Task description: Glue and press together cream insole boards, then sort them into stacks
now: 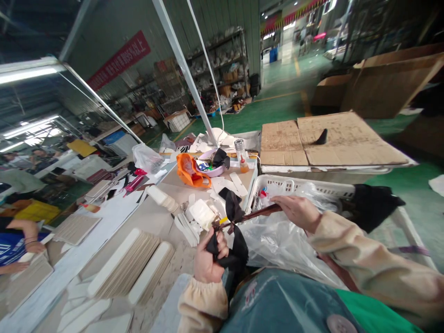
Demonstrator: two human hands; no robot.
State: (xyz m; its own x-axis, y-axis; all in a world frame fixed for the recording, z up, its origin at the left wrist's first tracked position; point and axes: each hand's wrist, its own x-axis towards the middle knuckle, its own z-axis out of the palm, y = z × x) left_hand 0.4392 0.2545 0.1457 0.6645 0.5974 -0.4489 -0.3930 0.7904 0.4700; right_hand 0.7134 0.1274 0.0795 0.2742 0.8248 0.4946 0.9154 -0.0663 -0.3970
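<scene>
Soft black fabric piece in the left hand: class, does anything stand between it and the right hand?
Nothing visible blocks the way from the right hand to the soft black fabric piece in the left hand; only the thin brown strap spans it. The clear plastic bag appears below.

Blurry shelf goods; co-worker partly beyond left edge.

on the grey desk, a bright orange plastic bag sits against a round lilac plastic bowl, near a small red-tipped bottle of orange liquid; a small black cone-shaped piece lies on flat brown cardboard, and a long red banner with white lettering hangs on the wall behind
</scene>
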